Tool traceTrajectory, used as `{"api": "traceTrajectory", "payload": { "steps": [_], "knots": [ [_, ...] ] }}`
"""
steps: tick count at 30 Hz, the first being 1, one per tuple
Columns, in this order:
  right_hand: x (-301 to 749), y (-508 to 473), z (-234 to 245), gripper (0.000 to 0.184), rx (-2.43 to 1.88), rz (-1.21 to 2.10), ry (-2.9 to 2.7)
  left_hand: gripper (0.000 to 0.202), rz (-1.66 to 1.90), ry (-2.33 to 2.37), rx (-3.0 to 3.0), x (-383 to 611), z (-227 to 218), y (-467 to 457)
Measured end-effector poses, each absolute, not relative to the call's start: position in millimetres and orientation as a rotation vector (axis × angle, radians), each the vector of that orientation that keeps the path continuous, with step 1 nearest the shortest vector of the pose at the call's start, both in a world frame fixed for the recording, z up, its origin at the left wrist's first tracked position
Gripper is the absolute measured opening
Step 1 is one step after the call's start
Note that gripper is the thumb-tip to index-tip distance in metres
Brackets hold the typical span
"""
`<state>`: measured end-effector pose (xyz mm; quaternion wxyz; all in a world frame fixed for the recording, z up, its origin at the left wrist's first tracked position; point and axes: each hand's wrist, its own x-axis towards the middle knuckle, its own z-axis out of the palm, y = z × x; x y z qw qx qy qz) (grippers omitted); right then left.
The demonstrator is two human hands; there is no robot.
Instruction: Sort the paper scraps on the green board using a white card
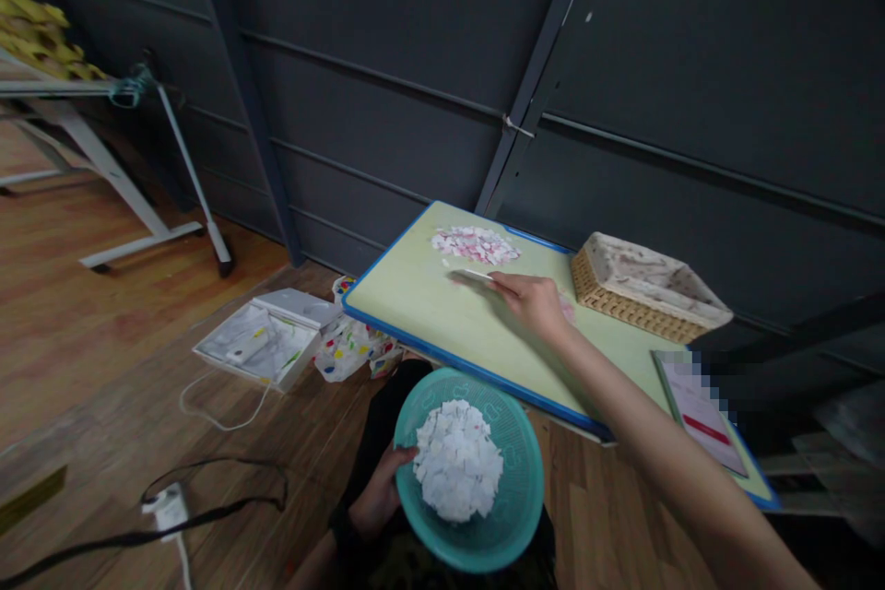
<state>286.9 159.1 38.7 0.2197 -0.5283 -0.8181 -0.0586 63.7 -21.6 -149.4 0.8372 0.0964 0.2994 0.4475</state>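
Note:
My left hand (380,490) grips the left rim of a round green plastic basket (522,489) above my lap, thumb over the edge. White paper scraps (457,461) are heaped inside it. Over the pale yellow table (415,295), my right hand (532,300) is closed on a thin, flat white piece (476,275), seen nearly edge-on; its kind does not show. Just beyond that piece lies a pile of white and pink scraps (476,244). Some pink scraps (567,307) show partly behind my right hand.
A lined wicker basket (643,295) and a tablet (705,415) are on the table's right side. Left on the floor are an open white box (259,341), a patterned plastic bag (352,346) and a power strip with cables (166,509). A dark panelled wall (387,46) stands behind.

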Motion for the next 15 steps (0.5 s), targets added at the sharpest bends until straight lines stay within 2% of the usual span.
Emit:
{"api": "traceTrajectory", "payload": {
  "steps": [6, 15],
  "knots": [
    [290.4, 141.8, 43.0, 0.032, -1.425, -0.194, -2.242, 0.057, 0.951, 0.646, 0.199, 64.8, -143.3, -19.9],
    [267.9, 146.4, 33.1, 0.032, -1.388, -0.191, -2.328, 0.055, 0.92, 0.639, 0.164, 62.3, -154.6, -19.6]
  ]
}}
